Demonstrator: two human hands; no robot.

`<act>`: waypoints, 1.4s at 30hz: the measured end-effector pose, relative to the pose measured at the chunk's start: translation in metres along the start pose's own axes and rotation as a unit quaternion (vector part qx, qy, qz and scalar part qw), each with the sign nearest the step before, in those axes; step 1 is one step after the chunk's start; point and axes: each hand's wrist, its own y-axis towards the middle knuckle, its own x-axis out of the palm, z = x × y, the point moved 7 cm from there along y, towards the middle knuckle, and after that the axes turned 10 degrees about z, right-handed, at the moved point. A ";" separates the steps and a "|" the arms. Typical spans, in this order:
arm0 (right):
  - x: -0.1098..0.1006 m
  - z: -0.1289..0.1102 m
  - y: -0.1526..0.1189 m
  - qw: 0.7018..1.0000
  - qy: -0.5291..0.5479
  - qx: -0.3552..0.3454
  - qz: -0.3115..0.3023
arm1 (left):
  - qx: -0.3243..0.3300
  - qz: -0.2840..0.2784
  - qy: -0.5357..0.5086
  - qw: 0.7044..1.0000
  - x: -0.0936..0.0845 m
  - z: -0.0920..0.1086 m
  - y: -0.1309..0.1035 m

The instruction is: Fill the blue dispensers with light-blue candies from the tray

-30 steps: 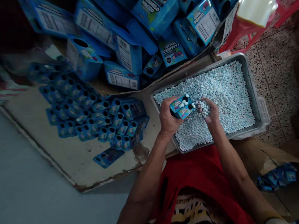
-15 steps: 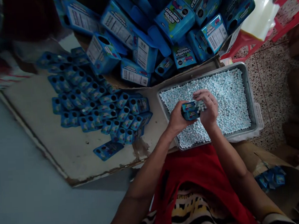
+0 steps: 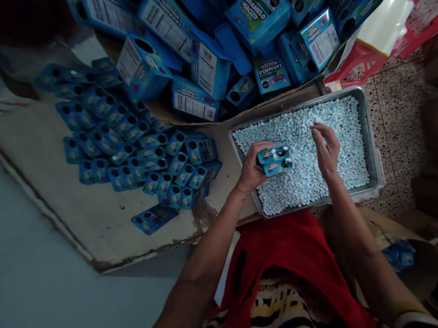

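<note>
My left hand [image 3: 250,168] grips two small blue candy boxes [image 3: 274,168] side by side over the left part of a metal tray [image 3: 370,141]. A few white pieces rest on the boxes by their round holes. Pale blue and white candies [image 3: 308,184] cover the bottom of the tray. Above the tray's right half, my right hand [image 3: 327,149] hangs apart from the boxes, fingers loosely bent and spread from the thumb, with no candies visible in it.
Left of the tray, several small blue boxes [image 3: 129,134] stand in rows on a worn table [image 3: 108,228]; one pair [image 3: 155,218] lies apart. A cardboard box [image 3: 234,115] of larger blue cartons [image 3: 258,15] borders the tray's far side. Red plastic furniture [image 3: 423,6] stands far right.
My right hand has moved right, away from the boxes, and the candies it held against them are gone from it. My left hand has tipped the boxes slightly, still gripping them.
</note>
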 end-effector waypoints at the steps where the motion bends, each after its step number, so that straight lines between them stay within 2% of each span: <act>1: 0.004 0.013 0.012 0.997 -0.078 -0.030 -0.001 | -0.006 0.000 -0.007 1.000 -0.002 0.000 -0.003; 3: 0.025 0.033 0.027 0.975 -0.203 -0.089 -0.034 | -0.018 0.011 -0.010 1.000 -0.008 -0.002 -0.013; 5: 0.048 0.045 0.028 0.949 -0.279 -0.124 -0.073 | -0.031 0.020 -0.005 0.999 -0.013 -0.006 -0.024; 7: 0.063 0.049 0.019 0.934 -0.315 -0.135 -0.097 | -0.065 0.022 -0.009 0.998 -0.015 -0.016 -0.035; 9: 0.068 0.050 0.005 0.935 -0.315 -0.117 -0.110 | -0.117 0.043 -0.020 0.992 -0.016 -0.028 -0.046; 12: 0.055 0.058 -0.007 0.969 -0.231 -0.020 -0.089 | -0.160 0.053 -0.047 0.985 -0.011 -0.035 -0.061; 14: 0.040 0.068 -0.012 0.989 -0.099 0.100 -0.055 | -0.165 0.025 -0.070 0.983 -0.004 -0.031 -0.069; 15: 0.034 0.075 -0.015 0.984 -0.013 0.173 -0.040 | -0.171 0.014 -0.081 0.982 -0.001 -0.027 -0.072; 16: 0.030 0.080 -0.019 0.965 0.078 0.249 -0.031 | -0.182 0.009 -0.090 0.979 0.000 -0.024 -0.075; 17: 0.030 0.084 -0.025 0.932 0.166 0.322 -0.029 | -0.197 0.011 -0.096 0.976 -0.001 -0.020 -0.076; 19: 0.035 0.081 -0.037 0.843 0.312 0.436 -0.044 | -0.234 0.034 -0.088 0.968 -0.006 -0.016 -0.075; 20: 0.039 0.075 -0.042 0.801 0.366 0.471 -0.053 | -0.250 0.048 -0.074 0.964 -0.009 -0.015 -0.072; 22: 0.045 0.061 -0.048 0.736 0.445 0.507 -0.058 | -0.268 0.051 -0.034 0.961 -0.014 -0.013 -0.062; 23: 0.048 0.055 -0.049 0.714 0.471 0.515 -0.055 | -0.270 0.037 -0.013 0.962 -0.015 -0.013 -0.055; 25: 0.052 0.043 -0.047 0.692 0.501 0.517 -0.048 | -0.267 -0.005 0.019 0.963 -0.014 -0.012 -0.043; 27: 0.056 0.032 -0.043 0.686 0.516 0.511 -0.050 | -0.272 -0.021 0.032 0.962 -0.016 -0.014 -0.034; 31: 0.060 0.011 -0.034 0.673 0.552 0.491 -0.045 | -0.270 0.028 0.028 0.962 -0.027 -0.012 -0.023; 34: 0.062 -0.012 -0.031 0.672 0.569 0.471 -0.054 | -0.210 0.042 0.058 0.975 -0.031 0.003 -0.014; 36: 0.063 -0.032 -0.027 0.682 0.577 0.444 -0.068 | -0.158 0.040 0.080 0.983 -0.029 0.014 -0.006; 39: 0.065 -0.058 -0.018 0.725 0.561 0.392 -0.071 | -0.125 0.041 0.099 0.986 -0.022 0.017 0.001; 42: 0.072 -0.073 -0.012 0.800 0.495 0.331 -0.067 | -0.134 0.052 0.100 0.985 -0.017 0.010 0.003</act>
